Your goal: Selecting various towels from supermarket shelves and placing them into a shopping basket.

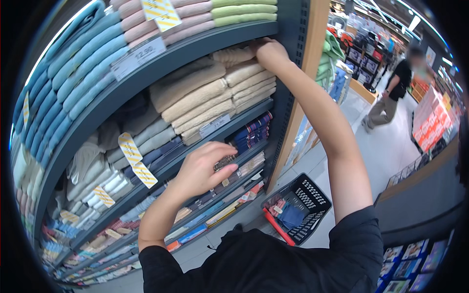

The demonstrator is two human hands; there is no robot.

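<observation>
My right hand (271, 55) reaches up under a shelf, onto the right end of a stack of folded beige towels (205, 108). It touches the rumpled top towel (234, 56); its fingertips are hidden behind the cloth and in shadow. In front of the shelf edge, below that stack, hovers my left hand (207, 168), with thumb and fingers apart and nothing held. Dark plaid folded cloths (254, 133) lie on the shelf just beyond it.
Blue towels (88, 62) and pink towels (190, 16) fill the shelf above. Striped tags (132, 150) hang from shelf edges. A black shopping basket (311, 197) holding folded cloth (291, 216) stands on the floor. A person (397, 82) walks in the aisle at right.
</observation>
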